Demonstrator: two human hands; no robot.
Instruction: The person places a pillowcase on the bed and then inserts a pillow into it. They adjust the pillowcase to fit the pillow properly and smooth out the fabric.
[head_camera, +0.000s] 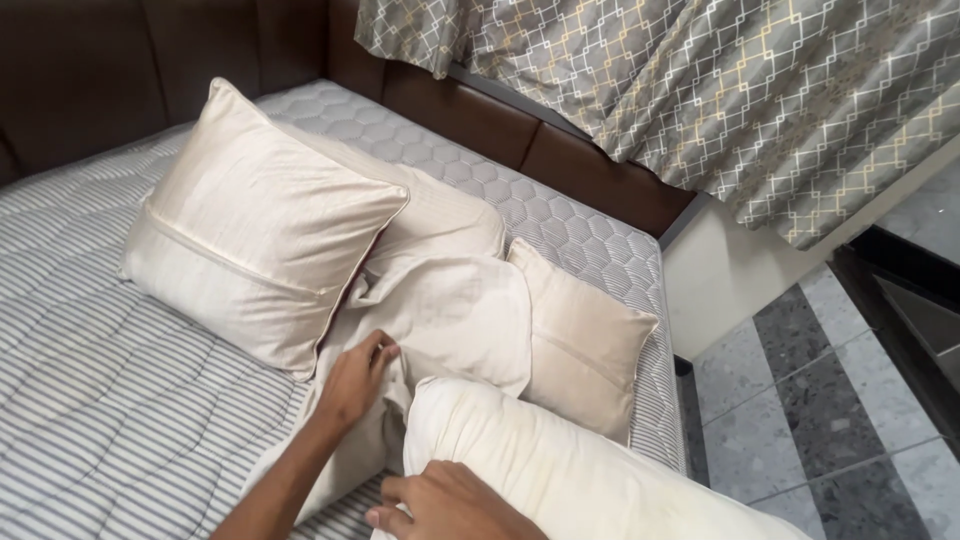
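- left hand has its grip pinched on the loose cream pillowcase, mid-bed
- right hand rests fingers together on the bare white pillow near the bed's right edge, not gripping
- two cream cushions, big cushion and small cushion, sit nearby

Two bare hands and parts of two forearms show at the bottom of the view, seen from above by a camera worn on the person's head. The left hand has a slim forearm running from the lower edge of the view up to a narrow wrist, with no sleeve, watch, bracelet or ring on it. The right hand shows only its back, knuckles and a few fingers, cut off by the bottom edge. Its fingernails are short and plain. No glove or clothing shows on either arm.
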